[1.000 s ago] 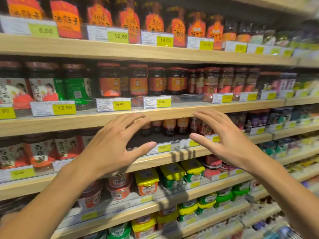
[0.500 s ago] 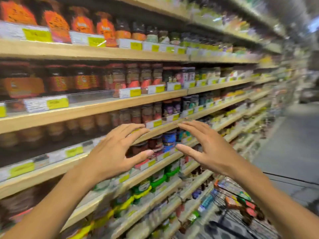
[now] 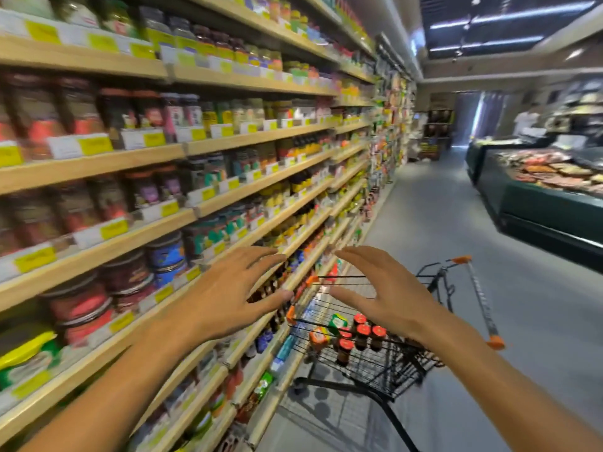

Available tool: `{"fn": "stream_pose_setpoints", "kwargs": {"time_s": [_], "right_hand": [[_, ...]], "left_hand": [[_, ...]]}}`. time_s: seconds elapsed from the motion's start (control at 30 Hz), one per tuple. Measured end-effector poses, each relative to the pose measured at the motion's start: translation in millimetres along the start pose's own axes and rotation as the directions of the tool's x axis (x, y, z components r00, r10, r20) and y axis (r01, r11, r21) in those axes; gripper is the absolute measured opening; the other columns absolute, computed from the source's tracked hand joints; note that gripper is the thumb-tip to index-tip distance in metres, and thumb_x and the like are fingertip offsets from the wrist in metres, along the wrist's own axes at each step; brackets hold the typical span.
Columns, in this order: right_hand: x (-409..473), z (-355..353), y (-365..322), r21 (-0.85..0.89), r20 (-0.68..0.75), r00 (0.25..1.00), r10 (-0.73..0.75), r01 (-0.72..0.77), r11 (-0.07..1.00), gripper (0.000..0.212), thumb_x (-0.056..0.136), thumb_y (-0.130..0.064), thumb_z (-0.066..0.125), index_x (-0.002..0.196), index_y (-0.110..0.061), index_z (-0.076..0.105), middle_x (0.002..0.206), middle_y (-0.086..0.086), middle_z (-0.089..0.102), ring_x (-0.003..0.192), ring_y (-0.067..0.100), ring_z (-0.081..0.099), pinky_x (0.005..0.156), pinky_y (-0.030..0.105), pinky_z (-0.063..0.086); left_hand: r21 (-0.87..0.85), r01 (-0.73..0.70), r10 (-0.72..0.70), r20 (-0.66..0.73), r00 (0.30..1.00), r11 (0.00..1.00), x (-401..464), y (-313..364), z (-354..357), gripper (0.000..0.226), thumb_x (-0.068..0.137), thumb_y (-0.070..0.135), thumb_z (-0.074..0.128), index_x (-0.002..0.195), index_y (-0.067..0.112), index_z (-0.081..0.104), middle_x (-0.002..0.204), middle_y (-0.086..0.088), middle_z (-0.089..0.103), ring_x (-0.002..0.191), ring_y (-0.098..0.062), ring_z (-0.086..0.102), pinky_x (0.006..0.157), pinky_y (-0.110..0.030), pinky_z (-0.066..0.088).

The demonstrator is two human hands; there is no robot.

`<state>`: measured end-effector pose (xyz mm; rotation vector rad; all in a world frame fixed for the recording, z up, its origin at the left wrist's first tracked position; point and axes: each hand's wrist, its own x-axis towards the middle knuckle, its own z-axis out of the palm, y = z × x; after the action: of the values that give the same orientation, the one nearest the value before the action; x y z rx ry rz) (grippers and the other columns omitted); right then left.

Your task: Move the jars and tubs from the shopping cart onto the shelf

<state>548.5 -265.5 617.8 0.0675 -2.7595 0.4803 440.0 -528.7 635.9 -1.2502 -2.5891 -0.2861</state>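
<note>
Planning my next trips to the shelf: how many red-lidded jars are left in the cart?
5 show, clustered in the shopping cart below the right hand: one at, two side by side, one behind, one nearest. The hand may hide more.

No lettering can be read anywhere in this motion-blurred supermarket aisle. Yellow-and-white price tags [image 3: 94, 145] line the shelf edges [image 3: 98, 164] down the left of the frame, their figures smeared beyond reading. Labels on the stocked jars [image 3: 81, 109] at upper left appear only as red, purple and blue patches. The red-capped jars [image 3: 362, 334] in the shopping cart [image 3: 391, 363], lower centre, show no legible print either.
</note>
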Motion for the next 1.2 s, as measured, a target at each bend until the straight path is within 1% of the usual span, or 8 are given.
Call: {"fn": "stream_pose_setpoints", "kwargs": {"time_s": [0.13, 0.23, 0.33, 0.47, 0.63, 0.73, 0.9, 1.2], "right_hand": [[-12, 8, 41, -0.041, 0.007, 0.994, 0.105, -0.105, 0.994, 0.076, 0.089, -0.077, 0.041, 0.154, -0.04, 0.029, 0.161, -0.014, 0.028, 0.15, 0.008, 0.018, 0.124, 0.032, 0.014], [-12, 16, 65, -0.088, 0.0, 0.986, 0.169, -0.168, 0.982, 0.078, 0.088, -0.076, 0.043, 0.154, -0.037, 0.031, 0.161, -0.012, 0.03, 0.15, 0.011, 0.019, 0.125, 0.036, 0.016], [-7, 26, 90, -0.118, 0.007, 0.969, 0.245, -0.243, 0.963, 0.08, 0.088, -0.08, 0.04, 0.154, -0.037, 0.031, 0.161, -0.012, 0.03, 0.15, 0.012, 0.02, 0.124, 0.04, 0.02], [-1, 33, 118, -0.146, -0.046, 0.936, 0.349, -0.352, 0.924, 0.08, 0.088, -0.082, 0.036, 0.153, -0.035, 0.033, 0.161, -0.01, 0.031, 0.15, 0.014, 0.022, 0.124, 0.041, 0.02], [6, 35, 135, -0.149, -0.077, 0.883, 0.463, -0.47, 0.87, 0.083, 0.087, -0.083, 0.032, 0.153, -0.032, 0.035, 0.16, -0.006, 0.034, 0.15, 0.016, 0.022, 0.123, 0.044, 0.021], [6, 41, 151, -0.142, -0.091, 0.854, 0.513, -0.521, 0.842, 0.088, 0.085, -0.085, 0.025, 0.152, -0.03, 0.037, 0.158, -0.007, 0.037, 0.149, 0.016, 0.025, 0.124, 0.038, 0.019], [8, 56, 200, -0.159, -0.096, 0.811, 0.577, -0.585, 0.795, 0.079, 0.089, -0.08, 0.037, 0.151, -0.031, 0.038, 0.154, -0.009, 0.041, 0.145, 0.012, 0.031, 0.119, 0.043, 0.031], [36, 80, 335, -0.149, -0.03, 0.821, 0.571, -0.568, 0.809, 0.075, 0.092, -0.071, 0.047, 0.153, -0.028, 0.036, 0.156, -0.007, 0.039, 0.145, 0.013, 0.031, 0.12, 0.037, 0.029]], "left_hand": [[-0.055, -0.07, 0.074, 0.069, 0.995, 0.996, 43, 8, 35, 0.076, 0.087, 0.085, 0.02, 0.152, 0.045, 0.024, 0.16, 0.02, 0.023, 0.147, -0.006, 0.022, 0.121, -0.035, 0.023], [-0.074, -0.128, 0.134, 0.079, 0.988, 0.989, 73, 9, 62, 0.072, 0.089, 0.082, 0.024, 0.152, 0.046, 0.022, 0.161, 0.02, 0.021, 0.148, -0.007, 0.021, 0.12, -0.033, 0.02], [-0.137, -0.171, 0.184, 0.093, 0.978, 0.976, 101, 10, 83, 0.07, 0.09, 0.08, 0.027, 0.152, 0.046, 0.023, 0.161, 0.02, 0.02, 0.147, -0.006, 0.02, 0.119, -0.03, 0.016], [-0.199, -0.264, 0.292, 0.13, 0.948, 0.944, 151, 7, 114, 0.079, 0.084, 0.087, 0.018, 0.151, 0.046, 0.024, 0.161, 0.019, 0.02, 0.149, -0.009, 0.019, 0.122, -0.037, 0.019], [-0.244, -0.359, 0.399, 0.139, 0.906, 0.901, 205, 7, 152, 0.086, 0.078, 0.089, 0.01, 0.15, 0.046, 0.026, 0.157, 0.024, 0.02, 0.147, -0.004, 0.017, 0.121, -0.033, 0.019], [-0.284, -0.397, 0.447, 0.14, 0.883, 0.873, 234, 9, 179, 0.085, 0.08, 0.09, 0.012, 0.15, 0.044, 0.029, 0.16, 0.02, 0.023, 0.149, -0.008, 0.019, 0.123, -0.035, 0.018], [-0.318, -0.416, 0.481, 0.162, 0.862, 0.852, 269, 27, 220, 0.089, 0.079, 0.086, 0.012, 0.149, 0.037, 0.037, 0.158, 0.013, 0.03, 0.147, -0.01, 0.023, 0.122, -0.033, 0.016], [-0.314, -0.339, 0.421, 0.248, 0.872, 0.887, 356, 56, 308, 0.096, 0.076, 0.09, 0.005, 0.15, 0.037, 0.035, 0.159, 0.01, 0.032, 0.147, -0.011, 0.026, 0.12, -0.037, 0.021]]}}
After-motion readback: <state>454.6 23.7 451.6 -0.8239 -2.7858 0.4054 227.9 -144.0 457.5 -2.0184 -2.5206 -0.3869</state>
